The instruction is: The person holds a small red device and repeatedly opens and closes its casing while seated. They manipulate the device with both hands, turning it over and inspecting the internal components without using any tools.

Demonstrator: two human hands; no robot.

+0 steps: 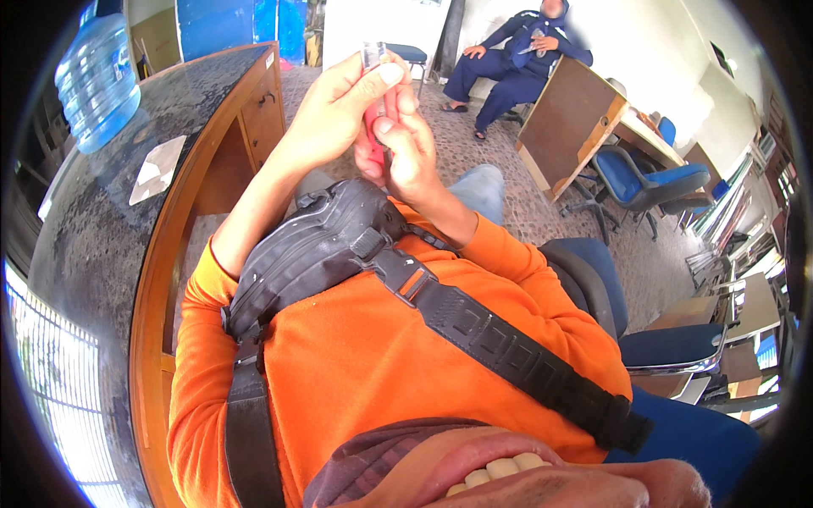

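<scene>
Small red-and-clear item (378,108): located just left of 12 o'clock from the centre of the view, above the wearer's lap, its clear end uppermost. Type cannot be determined; fingers cover much of it. Left hand (340,103): closed on the item's upper part, thumb laid across it. Right hand (408,159): closed on the lower part, thumb pressed to the red section. The hands are close together.

Black pouch (318,254) is strapped over the wearer's orange top (364,372), at 9 o'clock. Dark-topped desk (93,233) runs from 10 to 8 o'clock; a blue-tinted water jug (97,89) and a pale sheet (158,169) lie toward its 10 o'clock end. A seated person (521,68) in dark blue is at 1 o'clock. Wooden desk (569,118) is at 2 o'clock, with a blue office chair (628,179) just beside it.
</scene>
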